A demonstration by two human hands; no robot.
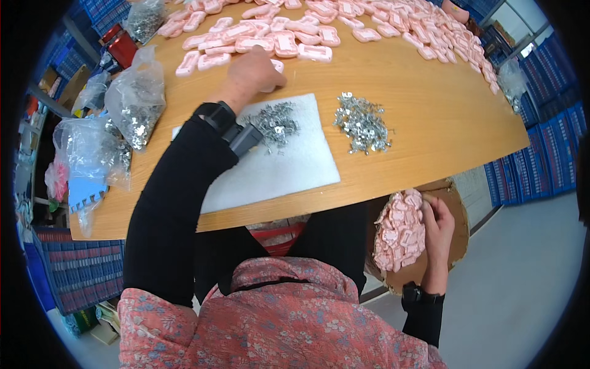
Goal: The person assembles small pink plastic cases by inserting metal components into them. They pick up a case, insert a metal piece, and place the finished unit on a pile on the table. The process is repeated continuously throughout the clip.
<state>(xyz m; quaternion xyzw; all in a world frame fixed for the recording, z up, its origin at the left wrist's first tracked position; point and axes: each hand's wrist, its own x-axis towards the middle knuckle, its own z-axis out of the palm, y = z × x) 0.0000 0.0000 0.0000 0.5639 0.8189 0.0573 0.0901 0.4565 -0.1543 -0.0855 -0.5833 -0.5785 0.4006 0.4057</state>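
My left hand reaches across the wooden table to the near edge of a heap of pink plastic casings. Its fingers are curled in beside one pink casing; what they hold, if anything, is hidden. Below that forearm a white foam sheet carries a pile of small silvery metal parts. At the lower right, my right hand is bent at a cardboard box, its closed fingertips against a mound of pink casings inside. Whether a piece is between them is unclear.
A second pile of metal parts lies right of the sheet on the table. Clear plastic bags of metal parts crowd the left edge, near a red container. Blue crates are stacked on the right.
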